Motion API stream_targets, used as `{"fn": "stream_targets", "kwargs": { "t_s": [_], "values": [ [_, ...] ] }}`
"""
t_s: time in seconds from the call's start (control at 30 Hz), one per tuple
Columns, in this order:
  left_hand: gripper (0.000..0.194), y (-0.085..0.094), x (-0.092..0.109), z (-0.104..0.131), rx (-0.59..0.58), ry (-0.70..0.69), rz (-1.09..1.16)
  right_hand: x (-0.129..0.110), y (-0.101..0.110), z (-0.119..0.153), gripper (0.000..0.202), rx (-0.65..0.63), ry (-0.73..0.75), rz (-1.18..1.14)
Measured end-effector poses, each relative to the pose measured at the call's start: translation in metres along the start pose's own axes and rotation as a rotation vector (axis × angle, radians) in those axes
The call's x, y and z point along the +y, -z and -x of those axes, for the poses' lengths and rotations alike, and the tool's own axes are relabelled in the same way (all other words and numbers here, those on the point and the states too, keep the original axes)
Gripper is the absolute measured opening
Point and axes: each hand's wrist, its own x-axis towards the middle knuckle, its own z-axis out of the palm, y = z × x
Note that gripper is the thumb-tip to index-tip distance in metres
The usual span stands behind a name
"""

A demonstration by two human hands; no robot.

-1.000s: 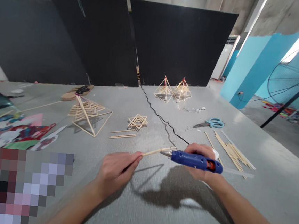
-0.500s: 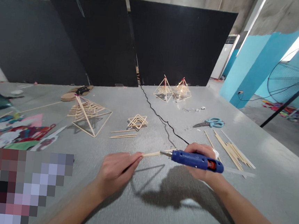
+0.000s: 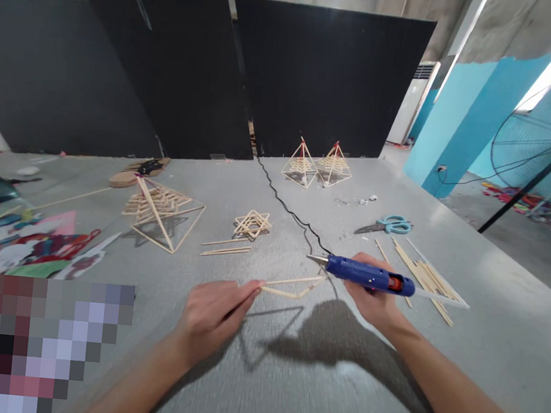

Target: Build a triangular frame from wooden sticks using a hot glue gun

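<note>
My left hand (image 3: 220,311) pinches one corner of a thin wooden stick frame (image 3: 292,285), which points to the right above the grey surface. Wrapped round a blue glue gun (image 3: 366,274) is my right hand (image 3: 368,298); the gun's metal nozzle points left, above and apart from the frame. A small star-shaped stick piece (image 3: 253,224) lies beyond my hands, with a few loose sticks (image 3: 226,251) beside it. A larger stick pyramid (image 3: 163,213) stands to the left.
Two stick pyramids (image 3: 301,164) stand at the back near black panels (image 3: 325,76). Blue-handled scissors (image 3: 394,225) and a pile of sticks (image 3: 424,271) lie at the right. A black cord (image 3: 285,204) crosses the surface. Paper scraps (image 3: 35,243) lie left.
My right hand has raised the glue gun, and its nozzle has come away from the stick frame. My left hand has hardly moved.
</note>
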Motion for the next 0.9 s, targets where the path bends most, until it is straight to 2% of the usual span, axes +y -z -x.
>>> {"fn": "stream_targets", "kwargs": {
  "t_s": [0.17, 0.33, 0.6, 0.9],
  "values": [
    [0.022, 0.001, -0.002, 0.0, 0.014, -0.039, -0.022, -0.002, 0.007, -0.008, 0.034, -0.088, -0.037, -0.021],
    [0.025, 0.004, -0.004, 0.0, 0.008, -0.078, -0.082, -0.012, 0.012, -0.007, 0.015, -0.167, 0.023, -0.001],
    [0.025, 0.004, -0.007, 0.001, 0.012, -0.076, -0.071, -0.025, 0.009, -0.005, 0.012, -0.255, 0.019, 0.017],
    [0.024, 0.004, -0.007, 0.0, 0.01, -0.067, -0.064, -0.023, 0.009, -0.004, 0.014, -0.278, 0.095, -0.039]
  ]
}}
